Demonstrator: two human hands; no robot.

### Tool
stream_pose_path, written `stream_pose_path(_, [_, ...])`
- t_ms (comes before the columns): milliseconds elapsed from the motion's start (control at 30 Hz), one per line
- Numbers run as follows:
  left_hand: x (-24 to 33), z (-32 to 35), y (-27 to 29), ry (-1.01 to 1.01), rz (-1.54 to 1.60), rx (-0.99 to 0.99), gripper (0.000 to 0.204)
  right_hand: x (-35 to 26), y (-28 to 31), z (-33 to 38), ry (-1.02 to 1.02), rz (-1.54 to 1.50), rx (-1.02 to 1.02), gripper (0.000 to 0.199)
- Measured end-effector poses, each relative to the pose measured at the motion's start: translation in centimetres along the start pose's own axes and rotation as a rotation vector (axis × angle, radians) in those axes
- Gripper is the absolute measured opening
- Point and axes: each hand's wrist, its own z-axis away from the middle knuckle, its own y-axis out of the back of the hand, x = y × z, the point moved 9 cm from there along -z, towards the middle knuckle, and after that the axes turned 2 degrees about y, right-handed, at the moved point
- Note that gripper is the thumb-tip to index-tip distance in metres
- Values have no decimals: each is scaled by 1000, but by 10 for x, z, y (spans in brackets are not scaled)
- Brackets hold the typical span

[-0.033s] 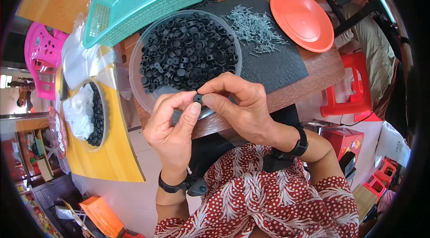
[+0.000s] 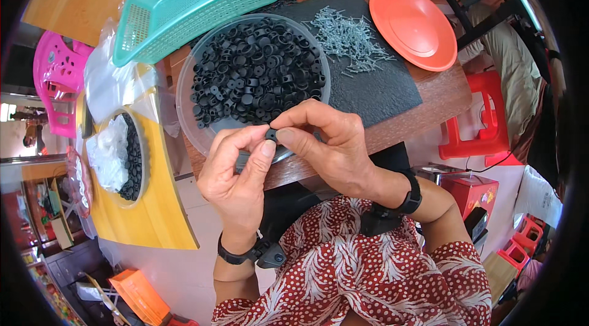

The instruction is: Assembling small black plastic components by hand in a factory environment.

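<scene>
My left hand (image 2: 235, 168) and my right hand (image 2: 334, 145) meet over the near rim of a round clear plastic tub (image 2: 188, 117). Between the thumb and forefinger of each is pinched one small round black plastic part (image 2: 271, 135) with a hole in its face. Fingertips cover much of it. A heap of similar black plastic parts (image 2: 254, 71) fills the tub just beyond my fingers. To the right of the tub, a loose pile of silvery screws (image 2: 350, 40) lies on a black mat (image 2: 383, 96).
A red-orange plate (image 2: 414, 28) sits at the table's far right. A turquoise basket (image 2: 202, 10) stands behind the tub. On a yellow board (image 2: 162, 203) to the left rests another tub of black parts (image 2: 132, 160) with a plastic bag. Red stools (image 2: 475, 123) stand on the right.
</scene>
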Motion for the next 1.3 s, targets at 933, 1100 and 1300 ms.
stream_pose_path(933, [-29,5,-13,344,490,-70,20,-29,6,1,332,305,39,18])
stream_pose_path(1100, [-28,4,-19,344,449,-96,21,-31,19,1,384,360,46,19])
stream_pose_path(1300, [-31,3,-18,326,446,-48,21,-16,85,-17,422,949,94,11])
